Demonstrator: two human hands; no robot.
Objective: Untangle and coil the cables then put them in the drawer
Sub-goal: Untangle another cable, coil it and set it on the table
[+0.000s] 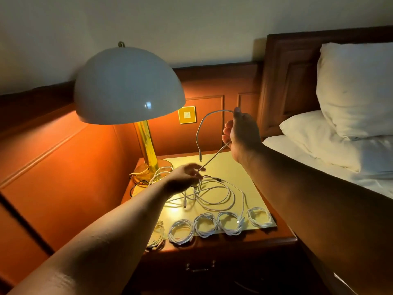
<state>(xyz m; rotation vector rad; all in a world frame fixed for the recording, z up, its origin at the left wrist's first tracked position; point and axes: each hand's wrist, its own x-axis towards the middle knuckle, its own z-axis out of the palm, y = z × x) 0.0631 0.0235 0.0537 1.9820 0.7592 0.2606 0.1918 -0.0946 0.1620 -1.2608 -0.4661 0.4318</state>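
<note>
Five small coils of white cable (205,225) lie in a row along the lower edge of the yellow-topped wooden nightstand (253,179), at lower centre of the frame. Behind them a loose tangle of white cables (214,193) spreads across the top beside the brass base of the white dome-shaded lamp (127,86). The right hand (240,135), raised at centre, is closed around one thin white cable (209,159); its free end arches over and hangs down. The left hand (184,177) pinches the same cable lower, just above the tangle. The drawer handle (200,267) shows below.
</note>
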